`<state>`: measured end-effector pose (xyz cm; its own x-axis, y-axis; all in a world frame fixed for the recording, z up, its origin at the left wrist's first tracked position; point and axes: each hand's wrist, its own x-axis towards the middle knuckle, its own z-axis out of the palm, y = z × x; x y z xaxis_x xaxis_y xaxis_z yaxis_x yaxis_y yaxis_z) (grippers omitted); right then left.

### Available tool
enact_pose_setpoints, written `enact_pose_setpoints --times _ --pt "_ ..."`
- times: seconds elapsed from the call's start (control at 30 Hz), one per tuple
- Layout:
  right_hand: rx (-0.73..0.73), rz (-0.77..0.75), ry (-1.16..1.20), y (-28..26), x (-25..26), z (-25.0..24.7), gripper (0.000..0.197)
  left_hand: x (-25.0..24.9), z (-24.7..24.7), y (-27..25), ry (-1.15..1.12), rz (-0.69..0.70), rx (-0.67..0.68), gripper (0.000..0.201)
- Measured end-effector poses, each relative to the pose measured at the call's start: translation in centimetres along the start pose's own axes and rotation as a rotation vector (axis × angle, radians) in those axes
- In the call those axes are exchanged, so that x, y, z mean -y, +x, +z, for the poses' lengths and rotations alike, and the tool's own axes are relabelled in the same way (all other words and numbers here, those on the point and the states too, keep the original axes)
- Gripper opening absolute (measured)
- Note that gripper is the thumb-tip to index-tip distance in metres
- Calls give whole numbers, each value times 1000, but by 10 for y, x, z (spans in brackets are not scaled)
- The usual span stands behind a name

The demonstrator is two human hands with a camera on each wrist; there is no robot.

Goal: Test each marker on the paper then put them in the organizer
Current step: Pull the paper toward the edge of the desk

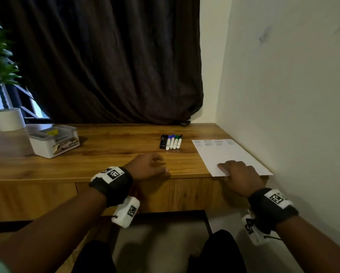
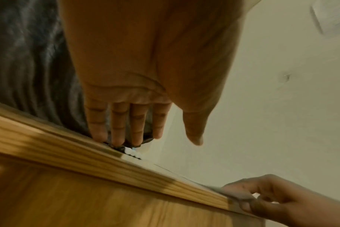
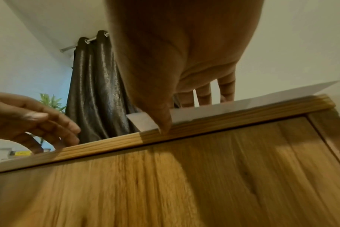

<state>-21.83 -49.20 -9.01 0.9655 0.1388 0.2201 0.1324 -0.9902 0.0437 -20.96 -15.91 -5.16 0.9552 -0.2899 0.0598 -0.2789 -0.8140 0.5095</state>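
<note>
Several markers [image 1: 171, 141] with black, blue and green caps lie side by side in the middle of the wooden desk [image 1: 110, 152]; their butt ends [image 2: 132, 152] peek over the desk edge in the left wrist view. To their right lies a white paper [image 1: 230, 154] with test scribbles along its far edge. My right hand [image 1: 235, 171] pinches the paper's near edge [image 3: 243, 106], fingers on top, thumb at the desk's front edge. My left hand [image 1: 150, 166] hovers empty near the front edge, fingers [image 2: 116, 122] straight, short of the markers. The white organizer [image 1: 54, 141] stands at the left.
A potted plant [image 1: 8, 117] stands at the desk's far left behind the organizer. A dark curtain [image 1: 110, 62] hangs behind the desk and a white wall [image 1: 283, 85] closes the right side, right beside the paper. A drawer front [image 3: 204, 176] lies below the edge.
</note>
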Motion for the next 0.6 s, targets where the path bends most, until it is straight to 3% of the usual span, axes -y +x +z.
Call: enact_pose_setpoints --times 0.1,0.23,0.33,0.4,0.53,0.6 --pt "-151 65 194 -9 3 2 36 -30 12 16 -225 24 -12 57" --pt "-330 100 386 -22 15 -1 34 -66 25 43 -701 -75 163 55" --pt "-454 67 429 -31 25 1 32 -85 29 63 -877 -137 246 50" --pt "-510 46 456 -36 32 0 38 -88 26 75 -950 -154 239 50" --pt "-498 -30 465 -44 47 -11 74 -82 7 79 -970 -107 111 52" --pt "-476 -73 464 -40 54 -18 73 -72 -10 69 -971 -58 6 51"
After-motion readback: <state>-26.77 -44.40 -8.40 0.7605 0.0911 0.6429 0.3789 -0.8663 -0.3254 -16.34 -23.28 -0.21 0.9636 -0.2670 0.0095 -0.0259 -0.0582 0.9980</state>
